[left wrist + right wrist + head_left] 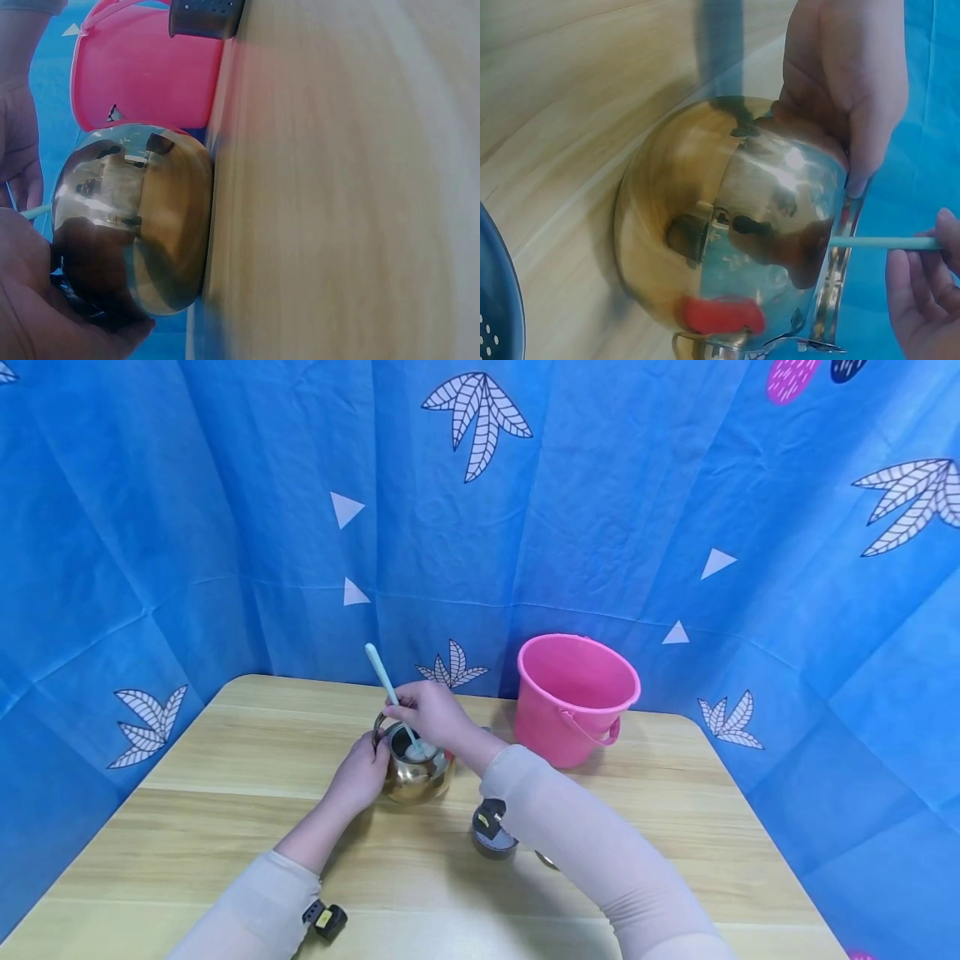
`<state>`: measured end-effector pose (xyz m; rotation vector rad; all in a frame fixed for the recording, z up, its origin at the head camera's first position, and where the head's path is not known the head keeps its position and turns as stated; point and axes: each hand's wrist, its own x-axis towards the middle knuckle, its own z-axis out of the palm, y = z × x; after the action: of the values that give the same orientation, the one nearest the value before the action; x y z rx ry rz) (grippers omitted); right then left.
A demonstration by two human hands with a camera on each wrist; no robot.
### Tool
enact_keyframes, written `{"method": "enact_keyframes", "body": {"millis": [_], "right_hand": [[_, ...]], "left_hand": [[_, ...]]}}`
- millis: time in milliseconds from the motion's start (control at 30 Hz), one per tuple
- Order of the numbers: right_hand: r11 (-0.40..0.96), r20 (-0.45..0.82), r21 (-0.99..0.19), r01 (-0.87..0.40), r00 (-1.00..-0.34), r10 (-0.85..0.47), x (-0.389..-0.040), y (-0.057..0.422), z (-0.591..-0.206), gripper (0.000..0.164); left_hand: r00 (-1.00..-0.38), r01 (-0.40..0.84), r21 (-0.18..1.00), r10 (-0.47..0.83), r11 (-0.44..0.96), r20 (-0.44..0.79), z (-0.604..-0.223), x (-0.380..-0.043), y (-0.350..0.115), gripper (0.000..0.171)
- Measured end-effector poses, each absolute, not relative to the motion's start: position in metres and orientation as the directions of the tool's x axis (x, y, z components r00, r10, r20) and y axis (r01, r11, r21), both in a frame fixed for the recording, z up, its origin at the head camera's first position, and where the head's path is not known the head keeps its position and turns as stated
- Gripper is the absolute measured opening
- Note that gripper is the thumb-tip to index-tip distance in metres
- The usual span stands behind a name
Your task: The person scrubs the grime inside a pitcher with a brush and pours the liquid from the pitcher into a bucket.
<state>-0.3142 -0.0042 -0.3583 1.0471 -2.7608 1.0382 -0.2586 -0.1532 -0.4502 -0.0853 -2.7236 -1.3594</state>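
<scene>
A shiny gold-coloured metal kettle (pixel 415 787) stands on the wooden table, its round mouth facing up. My left hand (pixel 363 772) grips it at the left side, by the handle, with the thumb near the rim. Above the mouth, my right hand (pixel 433 714) pinches the pale green handle of a brush (pixel 380 670). The brush slants down into the kettle, and its whitish head shows just inside the opening. In the right wrist view, the brush's stick (pixel 885 242) enters at the rim while the kettle's wall (pixel 697 172) hides its lower end.
Behind and to the right stands a pink bucket (pixel 573 693) with its handle hanging down. A dark perforated cup (pixel 491 845) sits nearer, partly under my right wrist. The gold edge of a small object (pixel 547 861) peeks out below my right forearm. Blue curtain (pixel 450 543) encloses the table.
</scene>
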Motion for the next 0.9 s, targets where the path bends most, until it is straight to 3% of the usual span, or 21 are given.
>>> {"method": "enact_keyframes", "body": {"millis": [367, 900], "right_hand": [[0.543, 0.247, -0.625, -0.561, -0.802, -0.544, -0.3179, -0.0017, -0.3609, 0.012], [0.500, 0.199, -0.769, -0.400, -0.892, -0.407, -0.3180, 0.0034, -0.3654, 0.011]], "left_hand": [[-0.992, 0.094, 0.786, -0.005, 0.611, 0.122, -0.4507, -0.2600, -0.1527, 0.052], [-0.997, 0.063, 0.783, 0.003, 0.619, 0.078, -0.4477, -0.2570, -0.1529, 0.055]]}}
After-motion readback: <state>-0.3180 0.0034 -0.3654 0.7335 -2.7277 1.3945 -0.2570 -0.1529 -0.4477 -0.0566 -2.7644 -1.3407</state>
